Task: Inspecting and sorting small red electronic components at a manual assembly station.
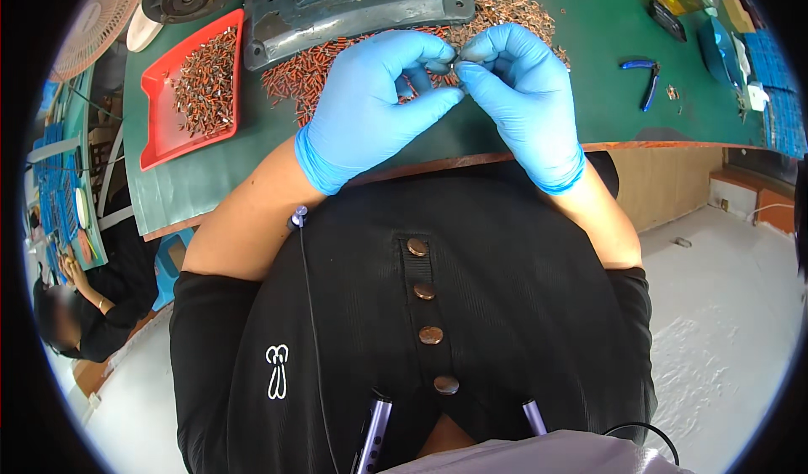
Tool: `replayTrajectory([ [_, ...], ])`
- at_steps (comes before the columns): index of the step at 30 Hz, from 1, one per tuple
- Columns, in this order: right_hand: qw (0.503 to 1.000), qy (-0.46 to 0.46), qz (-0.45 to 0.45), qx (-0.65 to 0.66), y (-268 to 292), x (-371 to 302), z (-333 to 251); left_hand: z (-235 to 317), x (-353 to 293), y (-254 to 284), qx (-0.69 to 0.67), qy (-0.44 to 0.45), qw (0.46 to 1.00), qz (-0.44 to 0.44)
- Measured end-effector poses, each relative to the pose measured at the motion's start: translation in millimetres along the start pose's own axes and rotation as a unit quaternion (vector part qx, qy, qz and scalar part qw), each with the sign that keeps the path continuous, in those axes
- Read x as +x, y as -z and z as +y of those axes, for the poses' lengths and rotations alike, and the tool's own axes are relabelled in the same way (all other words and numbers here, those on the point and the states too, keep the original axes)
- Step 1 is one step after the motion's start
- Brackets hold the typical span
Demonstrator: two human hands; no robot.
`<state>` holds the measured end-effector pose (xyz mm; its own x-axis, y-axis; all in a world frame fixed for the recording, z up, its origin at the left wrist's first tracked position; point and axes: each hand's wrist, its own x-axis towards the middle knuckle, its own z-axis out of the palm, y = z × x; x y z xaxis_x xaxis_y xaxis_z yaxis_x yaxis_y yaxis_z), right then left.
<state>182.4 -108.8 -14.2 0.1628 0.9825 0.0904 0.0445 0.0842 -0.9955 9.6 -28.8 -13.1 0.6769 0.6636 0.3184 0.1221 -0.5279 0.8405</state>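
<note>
Both hands wear blue gloves and meet over the table's near side, their fingertips touching or almost so. My left hand [370, 95] is closed, its thumb and fingers curled toward the meeting point. My right hand [526, 91] pinches with thumb and forefinger at the same spot. A tiny bright bit shows between the fingertips, too small and covered to name. Behind and beneath the hands spreads a pile of small red-and-metal cylindrical parts [295, 79]. Farther right the pile turns to duller, brass-coloured pieces [513, 11].
A red tray [164, 137] of similar parts stands at the left on the green table [606, 112]. Beyond the hands sits a heavy grey metal machine base [362, 15]. Blue-handled pliers [648, 83] lie at the right. Another person [101, 306] sits far left.
</note>
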Motion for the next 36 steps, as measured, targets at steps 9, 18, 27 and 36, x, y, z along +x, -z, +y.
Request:
replayTrajectory([
  [9, 0.999, 0.031, 0.010, 0.000, -1.8, -3.4, 2.5, 1.1, -0.3, 8.0, 0.049, -0.029, 0.998, 0.034],
  [18, 0.993, 0.108, 0.017, -0.041, -4.1, -5.5, 6.6, 1.6, -1.7, 4.8, -0.057, 0.023, 0.998, 0.020],
  [27, 0.971, 0.159, -0.005, -0.177, -0.9, -6.2, -7.7, 5.4, -5.7, 9.1, -0.043, 0.000, 0.999, 0.028],
  [36, 0.930, 0.255, -0.023, -0.264, -11.2, 1.9, -1.5, 3.6, -16.6, 19.8, -0.082, 0.069, 0.993, -0.040],
])
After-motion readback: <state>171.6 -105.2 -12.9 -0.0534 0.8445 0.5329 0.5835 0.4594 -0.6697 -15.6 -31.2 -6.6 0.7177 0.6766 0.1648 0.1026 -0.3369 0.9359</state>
